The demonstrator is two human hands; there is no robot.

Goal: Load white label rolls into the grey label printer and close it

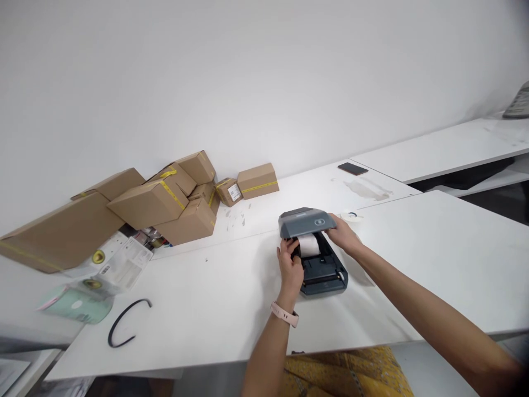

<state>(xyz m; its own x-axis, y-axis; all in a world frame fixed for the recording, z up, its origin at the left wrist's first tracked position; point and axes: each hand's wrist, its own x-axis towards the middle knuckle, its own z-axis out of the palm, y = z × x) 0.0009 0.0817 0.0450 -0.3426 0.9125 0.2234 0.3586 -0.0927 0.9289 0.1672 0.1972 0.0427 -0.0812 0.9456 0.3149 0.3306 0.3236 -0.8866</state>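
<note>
A dark grey label printer (324, 273) sits on the white table (215, 309) with its lid (306, 222) raised. A white paper roll (308, 244) lies inside it. My left hand (290, 267) reaches into the left side of the open bay, fingers curled against the roll and its holder. On that wrist is a watch with a pink band. My right hand (343, 234) grips the right edge of the raised lid.
Several cardboard boxes (165, 201) are piled at the back left against the wall. Plastic mailer bags (119, 264) and a mint green packet (76, 305) lie at the left, with a black curved cable (124, 322) near them. A phone (352, 169) lies further back.
</note>
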